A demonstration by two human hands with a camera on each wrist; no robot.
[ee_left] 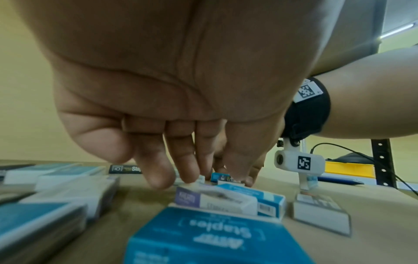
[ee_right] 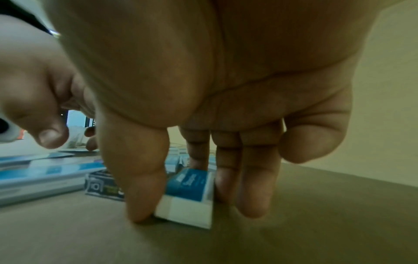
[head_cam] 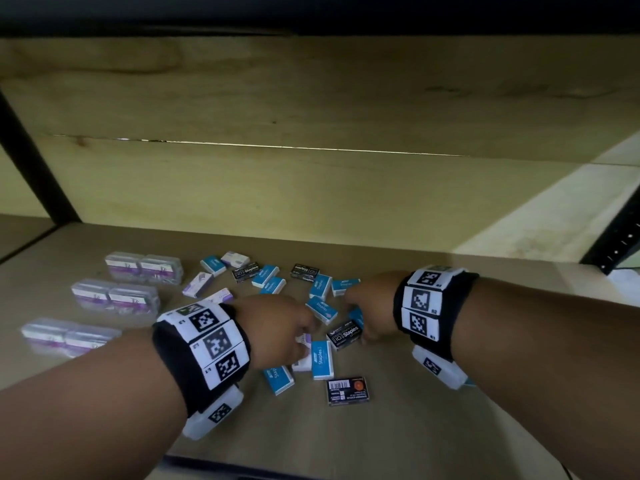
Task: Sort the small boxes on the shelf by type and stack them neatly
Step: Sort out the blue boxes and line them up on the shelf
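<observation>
Your right hand [ee_right: 226,107] pinches a blue staples box [ee_right: 190,192] between thumb and fingers, the box resting on the shelf [head_cam: 398,445] beside a black staples box [head_cam: 344,336]. Your left hand [head_cam: 280,327] reaches down with fingers [ee_left: 158,169] extended, tips touching a purple-and-white box [ee_left: 214,201]; whether it grips is unclear. Loose blue, black and purple boxes lie scattered around both hands. Clear-wrapped purple packs [head_cam: 143,268] sit in rows at the left.
</observation>
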